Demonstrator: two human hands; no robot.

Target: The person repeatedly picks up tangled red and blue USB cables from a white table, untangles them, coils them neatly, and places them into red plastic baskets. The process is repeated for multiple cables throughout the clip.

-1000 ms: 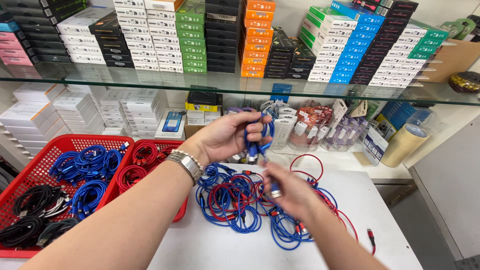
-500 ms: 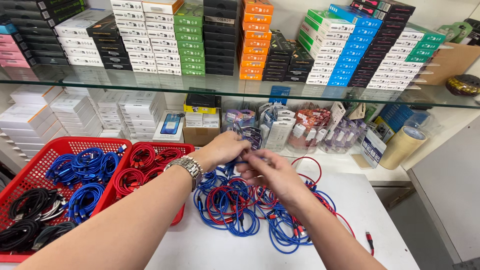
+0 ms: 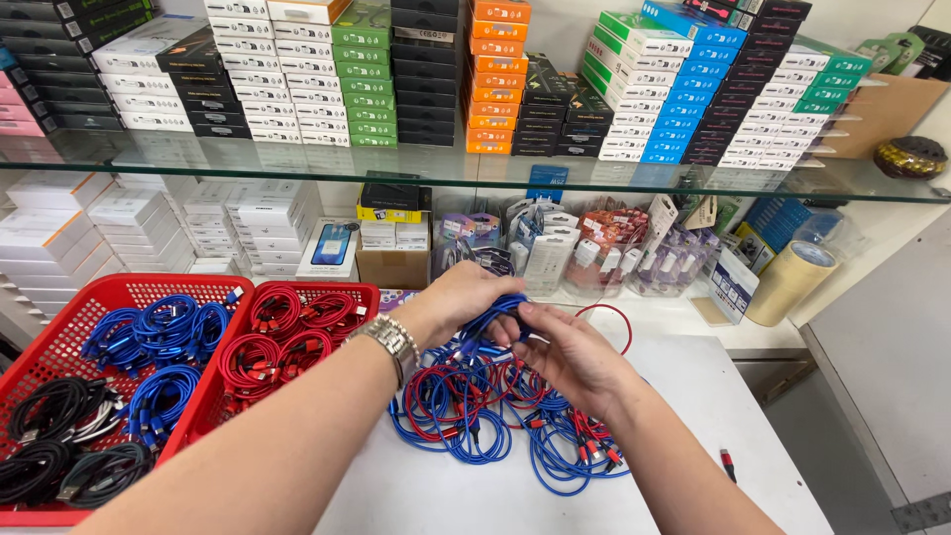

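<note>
- Our left hand (image 3: 466,302), with a metal watch (image 3: 388,339) at the wrist, is closed around a bundle of blue cable (image 3: 498,319) held just above the counter (image 3: 693,396).
- Our right hand (image 3: 570,359) meets it from the right, fingers curled onto the same blue cable; both hands grip it.
- Directly under the hands lies a tangled pile of red and blue cables (image 3: 475,416), spreading toward the near right.
- We judge that the held cable could snag: its free end seems to run down into the pile, so a pull may drag neighbouring loops along or tighten a knot.
- A loose red loop (image 3: 609,322) rises just behind the right hand and could catch on a finger.
- One small red plug (image 3: 726,464) lies apart on the counter, near the right edge, and could be swept off.
- To the left sit two red baskets: the nearer-left one (image 3: 59,327) holds blue and black coils, the other (image 3: 337,297) holds red coils, touching the pile's left side.
- Far behind, packaged goods (image 3: 555,258) crowd the back of the counter under a glass shelf (image 3: 475,178) of stacked boxes; a roll of tape (image 3: 792,282) stands far right.
</note>
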